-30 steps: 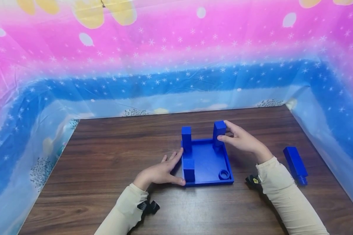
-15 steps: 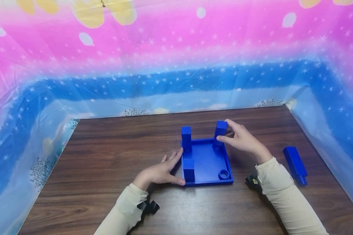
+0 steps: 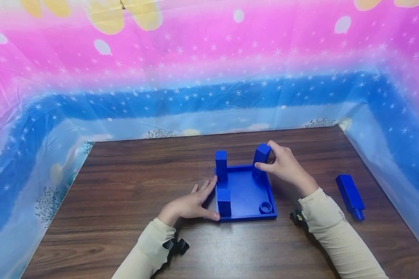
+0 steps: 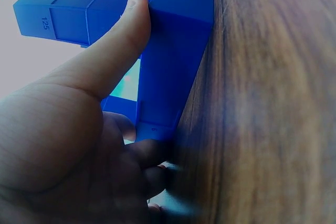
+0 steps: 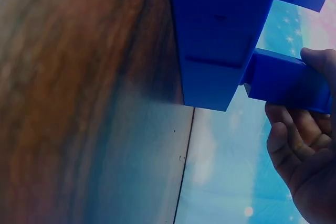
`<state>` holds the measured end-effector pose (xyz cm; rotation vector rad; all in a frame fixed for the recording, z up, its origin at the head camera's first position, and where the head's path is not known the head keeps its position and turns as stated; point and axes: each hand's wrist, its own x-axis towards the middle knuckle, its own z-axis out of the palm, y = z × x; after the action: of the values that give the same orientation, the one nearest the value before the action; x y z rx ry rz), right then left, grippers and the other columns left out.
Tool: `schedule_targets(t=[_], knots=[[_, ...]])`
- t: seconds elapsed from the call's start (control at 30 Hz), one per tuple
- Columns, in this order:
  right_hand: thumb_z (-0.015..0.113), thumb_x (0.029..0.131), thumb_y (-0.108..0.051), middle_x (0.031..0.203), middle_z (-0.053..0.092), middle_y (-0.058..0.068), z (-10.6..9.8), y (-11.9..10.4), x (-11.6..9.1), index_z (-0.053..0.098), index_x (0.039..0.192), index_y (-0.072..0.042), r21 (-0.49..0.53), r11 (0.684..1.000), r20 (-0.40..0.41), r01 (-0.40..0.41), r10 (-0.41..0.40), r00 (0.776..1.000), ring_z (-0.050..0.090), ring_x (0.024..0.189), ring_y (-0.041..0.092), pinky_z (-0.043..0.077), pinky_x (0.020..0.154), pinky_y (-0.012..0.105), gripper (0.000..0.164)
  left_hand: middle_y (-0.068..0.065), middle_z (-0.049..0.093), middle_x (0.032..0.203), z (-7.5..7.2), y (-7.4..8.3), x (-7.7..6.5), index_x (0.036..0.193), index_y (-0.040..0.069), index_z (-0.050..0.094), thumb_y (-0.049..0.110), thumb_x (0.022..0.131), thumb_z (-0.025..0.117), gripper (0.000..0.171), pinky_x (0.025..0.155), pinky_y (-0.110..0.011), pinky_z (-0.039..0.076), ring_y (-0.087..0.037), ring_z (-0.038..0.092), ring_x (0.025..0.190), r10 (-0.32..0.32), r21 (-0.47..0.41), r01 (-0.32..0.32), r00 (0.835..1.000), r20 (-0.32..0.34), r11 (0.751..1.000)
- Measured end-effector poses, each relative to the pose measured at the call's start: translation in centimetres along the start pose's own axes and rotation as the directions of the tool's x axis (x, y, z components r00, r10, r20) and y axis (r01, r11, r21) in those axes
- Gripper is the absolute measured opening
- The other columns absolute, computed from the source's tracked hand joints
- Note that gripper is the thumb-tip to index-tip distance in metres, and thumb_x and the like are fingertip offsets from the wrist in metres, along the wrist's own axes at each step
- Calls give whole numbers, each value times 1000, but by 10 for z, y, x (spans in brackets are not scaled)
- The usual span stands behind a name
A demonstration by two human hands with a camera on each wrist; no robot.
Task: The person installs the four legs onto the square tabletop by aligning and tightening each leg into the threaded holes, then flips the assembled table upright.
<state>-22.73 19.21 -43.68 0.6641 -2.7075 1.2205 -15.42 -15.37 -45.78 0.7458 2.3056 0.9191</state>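
A shallow blue square tray-like base with a raised rim lies on the table. Two blue square legs stand upright at its left corners, the back-left leg and the front-left leg. At the back-right corner, my right hand grips another blue square leg between thumb and fingers; its top is turned askew to the base. A round threaded socket shows at the front-right corner. My left hand rests against the base's left side, fingers straight, thumb at the front-left corner.
A loose blue leg with a threaded end lies on the wooden table at the right, beyond my right forearm. Patterned cloth hangs along the back and both sides of the table.
The leg in my right hand has turned about its upright axis, and my right hand and wrist have shifted slightly with it. My left hand and the base have stayed in place.
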Motion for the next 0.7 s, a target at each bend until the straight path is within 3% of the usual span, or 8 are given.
schedule_targets(t=[0.17,0.27,0.43,0.5,0.6,0.7], knots=[[89,88,-27,87,71,6,-1,0,0,59,109,-9,-11,1000,8,-7,7,1000,65,74,21,56,66,38,41,-15,-2,176,1,-4,2,170,16,-8,60,88,79,127,127,-54,-15,-34,-9,161,24,-14,-24,1000,-8,1000],[89,88,-33,88,72,3,-5,0,0,61,114,-10,-3,1000,41,-9,9,999,67,78,20,57,69,39,44,-13,-2,176,5,-16,6,170,23,-9,66,86,77,128,127,-55,-15,-32,-10,161,44,-19,-44,999,-22,999],[88,89,-34,109,73,9,-13,1,-1,55,144,-10,21,1000,124,-15,13,992,69,82,22,58,76,42,68,-13,-2,176,5,-15,7,170,21,-9,61,88,79,127,127,-53,-14,-31,-9,161,23,-4,-23,1000,-21,1000],[85,92,-24,127,68,16,-15,3,-2,45,156,-12,71,997,163,-16,4,987,71,90,26,60,77,42,77,-13,-2,176,2,-6,4,170,18,-8,54,90,80,125,127,-52,-14,-31,-9,161,-3,3,3,1000,-9,1000],[73,96,-2,149,54,22,-17,4,-2,34,164,-19,176,984,211,-25,-13,977,68,83,31,58,63,36,80,-13,-3,176,1,-3,3,169,17,-9,51,91,80,123,128,-50,-14,-29,-10,161,-18,11,18,1000,-2,1000],[58,95,13,156,50,23,-17,5,-2,31,166,-21,262,965,241,-19,-47,969,68,100,35,56,68,33,83,-14,-3,176,1,-4,3,169,16,-9,53,90,80,125,128,-52,-14,-30,-10,161,-12,4,12,1000,-1,1000]])
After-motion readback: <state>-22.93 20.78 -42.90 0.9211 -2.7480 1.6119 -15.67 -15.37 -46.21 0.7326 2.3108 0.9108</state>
